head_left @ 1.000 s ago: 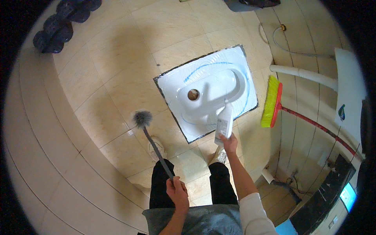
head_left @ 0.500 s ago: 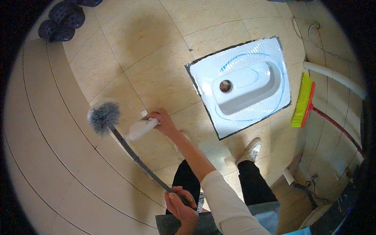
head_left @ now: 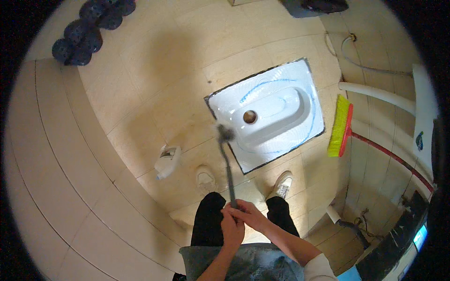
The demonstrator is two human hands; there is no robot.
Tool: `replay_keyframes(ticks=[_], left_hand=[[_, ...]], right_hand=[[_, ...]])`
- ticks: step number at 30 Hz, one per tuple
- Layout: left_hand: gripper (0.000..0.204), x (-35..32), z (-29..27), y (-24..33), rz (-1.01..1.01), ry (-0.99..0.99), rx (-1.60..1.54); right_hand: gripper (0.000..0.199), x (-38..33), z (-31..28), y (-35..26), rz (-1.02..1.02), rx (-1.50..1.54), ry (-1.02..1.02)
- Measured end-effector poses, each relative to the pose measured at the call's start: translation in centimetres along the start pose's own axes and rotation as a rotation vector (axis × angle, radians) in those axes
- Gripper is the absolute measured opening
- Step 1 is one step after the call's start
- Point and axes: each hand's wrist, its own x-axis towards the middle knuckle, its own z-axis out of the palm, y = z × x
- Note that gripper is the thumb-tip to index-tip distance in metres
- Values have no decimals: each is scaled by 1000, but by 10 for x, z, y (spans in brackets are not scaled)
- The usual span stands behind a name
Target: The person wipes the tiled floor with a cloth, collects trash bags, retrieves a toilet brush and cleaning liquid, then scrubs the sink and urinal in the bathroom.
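Both my hands are closed round the grey handle of a long toilet brush (head_left: 228, 171), close together at its lower end. My left hand (head_left: 232, 229) is the nearer one, and my right hand (head_left: 249, 215) wraps the handle just beside it. The brush's fuzzy grey head is at the near left edge of the white squat toilet (head_left: 262, 147); whether it touches cannot be made out. Blue liquid streaks curve along the toilet's rim, and its drain hole is brown. A white bottle (head_left: 167, 164) rests on the floor to the left.
A broom (head_left: 341, 126) with yellow-green bristles and a red handle leans at the right wall, near a white pipe (head_left: 377, 95). Dark slippers (head_left: 84, 40) lie at the far left. My shoes (head_left: 282, 185) stand on the tiled floor before the toilet.
My right hand has let go of the white bottle, left on the floor, and now grips the brush handle too. The brush head has swung right, to the toilet's edge.
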Motion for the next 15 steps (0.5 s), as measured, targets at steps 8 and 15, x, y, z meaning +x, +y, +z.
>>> replay_keyframes(ticks=[8,15], left_hand=[[41,-8,42,11,-183,-328,-49],[28,-7,57,6,-249,-327,-33]], right_hand=[[41,-15,-186,-110,-494,-246,937],[47,-26,-262,-163,-536,-136,849]])
